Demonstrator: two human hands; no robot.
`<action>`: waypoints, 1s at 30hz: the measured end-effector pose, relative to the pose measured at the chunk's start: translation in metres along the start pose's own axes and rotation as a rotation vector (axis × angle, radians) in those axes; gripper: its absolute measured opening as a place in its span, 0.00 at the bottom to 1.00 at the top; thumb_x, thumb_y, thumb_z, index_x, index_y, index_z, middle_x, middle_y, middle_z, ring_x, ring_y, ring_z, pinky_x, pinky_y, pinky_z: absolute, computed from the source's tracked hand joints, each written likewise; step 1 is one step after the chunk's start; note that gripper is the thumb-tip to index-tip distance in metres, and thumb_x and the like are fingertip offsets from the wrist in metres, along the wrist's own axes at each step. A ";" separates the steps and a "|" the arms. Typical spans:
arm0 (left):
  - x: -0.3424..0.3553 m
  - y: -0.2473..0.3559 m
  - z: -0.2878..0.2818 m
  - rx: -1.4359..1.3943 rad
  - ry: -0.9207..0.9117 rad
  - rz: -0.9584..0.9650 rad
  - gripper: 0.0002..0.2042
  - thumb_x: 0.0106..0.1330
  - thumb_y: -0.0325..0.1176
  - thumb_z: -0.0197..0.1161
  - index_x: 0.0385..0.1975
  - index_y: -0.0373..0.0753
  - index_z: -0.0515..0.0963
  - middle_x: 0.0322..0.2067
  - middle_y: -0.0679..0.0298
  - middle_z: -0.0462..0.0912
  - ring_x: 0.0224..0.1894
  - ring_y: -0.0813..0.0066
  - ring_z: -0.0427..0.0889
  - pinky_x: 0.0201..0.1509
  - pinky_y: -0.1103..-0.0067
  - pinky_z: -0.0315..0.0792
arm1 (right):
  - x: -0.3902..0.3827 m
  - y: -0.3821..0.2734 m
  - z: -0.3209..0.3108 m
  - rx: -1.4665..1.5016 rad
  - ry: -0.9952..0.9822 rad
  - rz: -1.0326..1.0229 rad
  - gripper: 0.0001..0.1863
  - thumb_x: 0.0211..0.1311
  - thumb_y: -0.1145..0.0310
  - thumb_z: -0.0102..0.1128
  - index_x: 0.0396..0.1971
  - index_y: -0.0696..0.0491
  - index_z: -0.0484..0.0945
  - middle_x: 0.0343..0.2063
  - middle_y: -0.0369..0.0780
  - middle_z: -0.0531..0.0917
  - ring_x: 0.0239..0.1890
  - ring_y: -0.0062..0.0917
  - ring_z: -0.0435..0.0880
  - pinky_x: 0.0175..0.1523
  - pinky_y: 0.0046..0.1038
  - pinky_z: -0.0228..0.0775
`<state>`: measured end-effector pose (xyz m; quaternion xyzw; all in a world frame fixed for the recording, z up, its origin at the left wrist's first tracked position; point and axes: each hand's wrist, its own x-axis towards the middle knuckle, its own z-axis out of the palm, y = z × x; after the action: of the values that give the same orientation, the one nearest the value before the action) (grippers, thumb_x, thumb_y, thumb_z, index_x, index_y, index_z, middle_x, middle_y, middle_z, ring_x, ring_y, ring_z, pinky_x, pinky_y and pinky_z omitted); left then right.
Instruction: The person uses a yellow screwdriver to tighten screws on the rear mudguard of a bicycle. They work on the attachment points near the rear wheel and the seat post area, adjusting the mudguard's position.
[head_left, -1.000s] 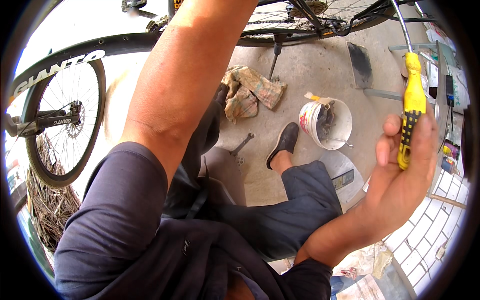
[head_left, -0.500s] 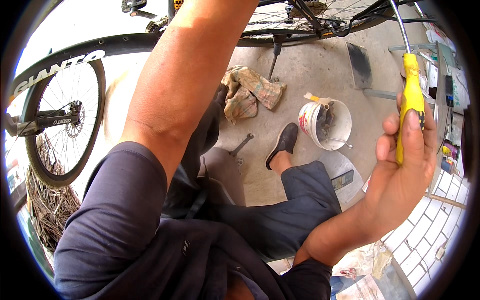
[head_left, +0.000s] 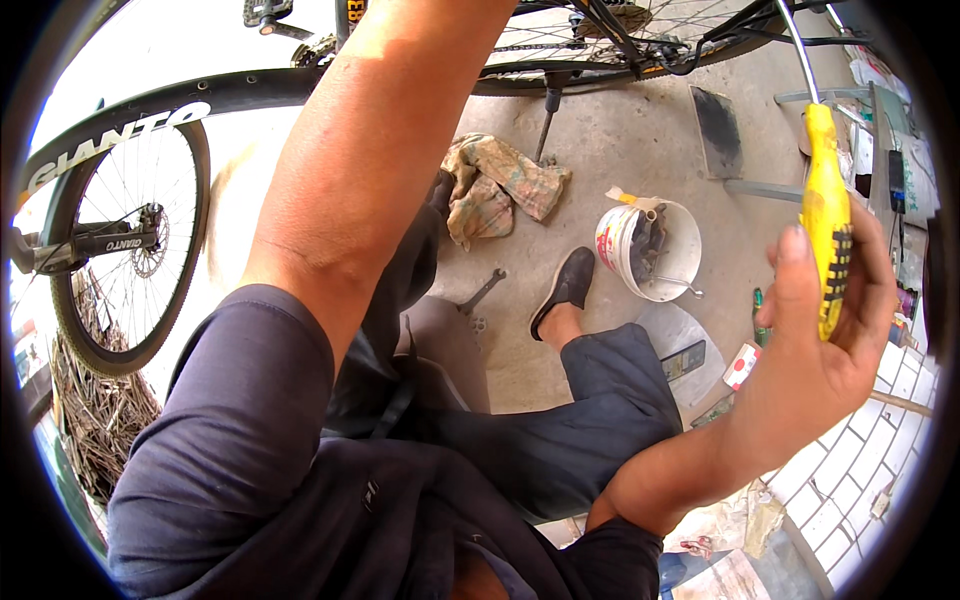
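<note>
My right hand [head_left: 810, 370] holds a yellow-handled screwdriver [head_left: 827, 160] upright at the right, fingers curved loosely around the black-patterned lower part of the handle. Its metal shank runs up to the top edge beside the bicycle's rear part [head_left: 625, 45], where I cannot make out what the tip touches. My left forearm [head_left: 350, 180] reaches up across the bicycle and out of the top edge, so my left hand is hidden from view. The bicycle's front wheel [head_left: 190, 250] with its disc brake is at the left.
On the concrete floor lie a stained rag [head_left: 505, 185], a wrench [head_left: 480, 290], a white bucket [head_left: 680, 235] holding dark items, a dark board [head_left: 716, 130] and a phone [head_left: 685, 360]. A bundle of sticks [head_left: 100, 420] is at the left, a metal-framed stand [head_left: 880, 120] at the right.
My right hand has shifted slightly right and turned around the screwdriver handle, its thumb and fingers changing position. The screwdriver moved a little with it. My left arm is essentially unchanged.
</note>
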<state>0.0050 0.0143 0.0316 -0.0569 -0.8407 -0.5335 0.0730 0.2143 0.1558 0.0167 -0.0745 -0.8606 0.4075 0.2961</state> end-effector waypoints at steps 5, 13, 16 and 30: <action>-0.005 -0.029 0.002 -0.078 0.098 0.394 0.06 0.60 0.25 0.57 0.30 0.32 0.81 0.18 0.58 0.81 0.22 0.73 0.82 0.30 0.76 0.75 | -0.001 0.003 0.004 0.010 -0.011 0.013 0.18 0.59 0.74 0.63 0.49 0.61 0.75 0.40 0.43 0.81 0.24 0.12 0.74 0.22 0.11 0.58; 0.000 -0.031 0.002 -0.032 0.094 0.428 0.06 0.60 0.24 0.57 0.30 0.31 0.81 0.18 0.58 0.81 0.22 0.72 0.82 0.30 0.75 0.75 | 0.013 0.008 -0.010 0.438 -0.167 0.374 0.19 0.67 0.67 0.52 0.52 0.66 0.70 0.44 0.49 0.80 0.24 0.11 0.71 0.19 0.09 0.56; -0.006 -0.034 0.001 -0.120 0.089 0.469 0.06 0.60 0.24 0.57 0.32 0.31 0.81 0.18 0.57 0.81 0.22 0.72 0.82 0.30 0.75 0.75 | 0.015 0.012 -0.013 0.702 -0.191 0.497 0.20 0.69 0.67 0.50 0.54 0.66 0.68 0.45 0.51 0.80 0.25 0.11 0.70 0.19 0.09 0.55; -0.006 -0.027 0.000 -0.053 0.096 0.385 0.07 0.60 0.25 0.57 0.32 0.32 0.82 0.18 0.57 0.81 0.22 0.72 0.82 0.31 0.75 0.75 | -0.001 0.005 0.009 -0.040 0.022 -0.077 0.17 0.58 0.73 0.64 0.48 0.60 0.77 0.38 0.41 0.82 0.23 0.11 0.71 0.26 0.11 0.62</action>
<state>0.0067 0.0024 0.0065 -0.1932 -0.7954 -0.5338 0.2123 0.2096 0.1525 0.0084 -0.0518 -0.8676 0.3776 0.3195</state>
